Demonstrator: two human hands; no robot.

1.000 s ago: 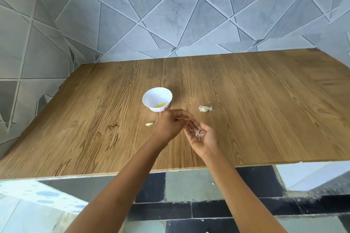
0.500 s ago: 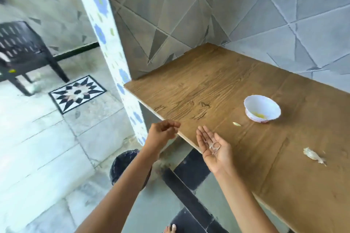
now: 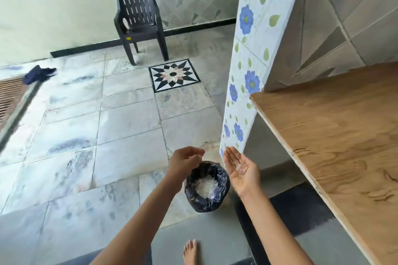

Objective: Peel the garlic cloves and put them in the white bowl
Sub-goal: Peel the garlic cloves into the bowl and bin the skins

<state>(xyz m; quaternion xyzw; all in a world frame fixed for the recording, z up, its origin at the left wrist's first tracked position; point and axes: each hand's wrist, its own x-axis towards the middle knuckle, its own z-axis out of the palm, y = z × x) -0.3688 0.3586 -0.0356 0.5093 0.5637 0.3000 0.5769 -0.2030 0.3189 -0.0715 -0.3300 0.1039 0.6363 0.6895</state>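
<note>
Garlic skins lie on the flat, upturned right hand, left hand curled beside it above the bin, its hold unclear.

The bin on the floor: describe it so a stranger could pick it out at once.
Find the blue-flowered pillar where the wooden table ends. Near its foot, on the floor below the person's left hand and right hand, stands a small round bin. Unlike the black chair, it is lined with dark plastic and holds pale scraps.
</note>
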